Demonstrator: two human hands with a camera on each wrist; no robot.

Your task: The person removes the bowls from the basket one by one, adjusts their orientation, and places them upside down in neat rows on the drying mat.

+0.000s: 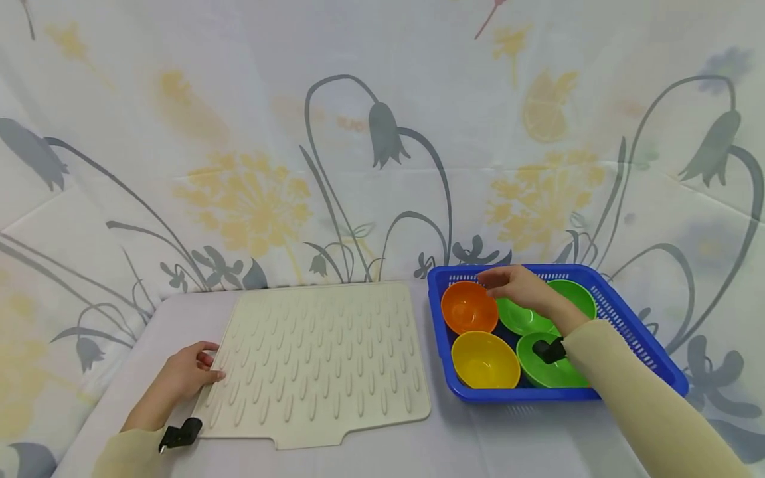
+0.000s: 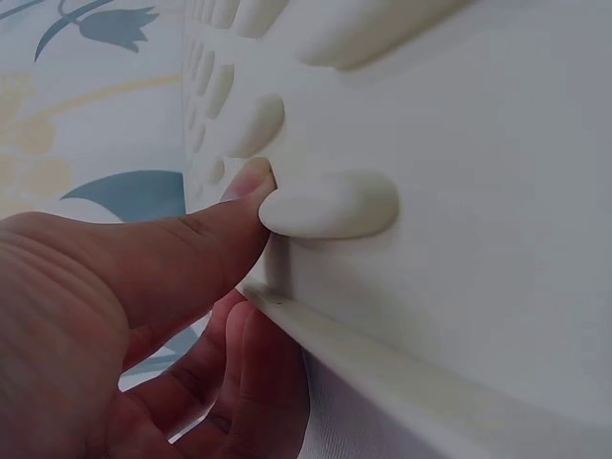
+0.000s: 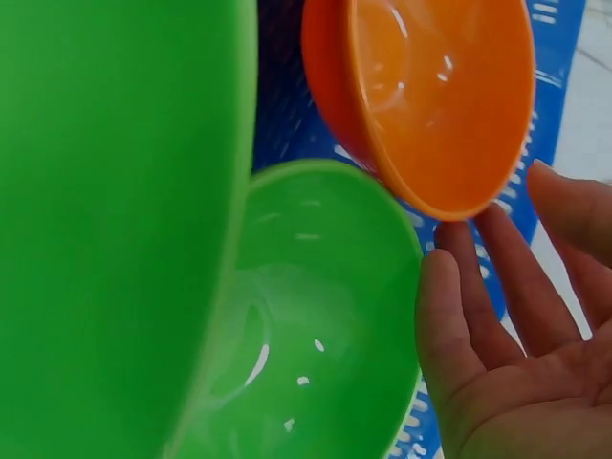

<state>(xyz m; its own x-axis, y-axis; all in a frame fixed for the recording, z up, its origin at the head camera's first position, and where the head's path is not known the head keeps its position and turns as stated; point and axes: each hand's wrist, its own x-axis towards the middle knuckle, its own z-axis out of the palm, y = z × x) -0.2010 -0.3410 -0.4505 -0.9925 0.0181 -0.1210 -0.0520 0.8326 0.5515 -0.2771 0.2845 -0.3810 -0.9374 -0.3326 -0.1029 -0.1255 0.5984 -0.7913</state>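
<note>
My left hand [image 1: 185, 372] pinches the left edge of a cream ridged draining board [image 1: 323, 428] that lies on the white cloth. In the left wrist view the thumb lies against one raised ridge [image 2: 335, 204], with the other fingers curled at the rim. Over the blue basket [image 1: 526, 394] is my right hand [image 1: 528, 292], its fingers spread at the rim of an orange bowl [image 1: 466, 312]. The right wrist view shows those fingertips beside the orange rim and a green bowl [image 3: 306, 306], nothing gripped.
In the basket's front stand a yellow bowl [image 1: 485, 362] and a green bowl [image 1: 558, 372]; another green bowl [image 1: 576, 299] sits at the back right. A flower-printed curtain [image 1: 257, 133] hangs behind. Black wrist mounts [image 1: 182, 435] show on the sleeves.
</note>
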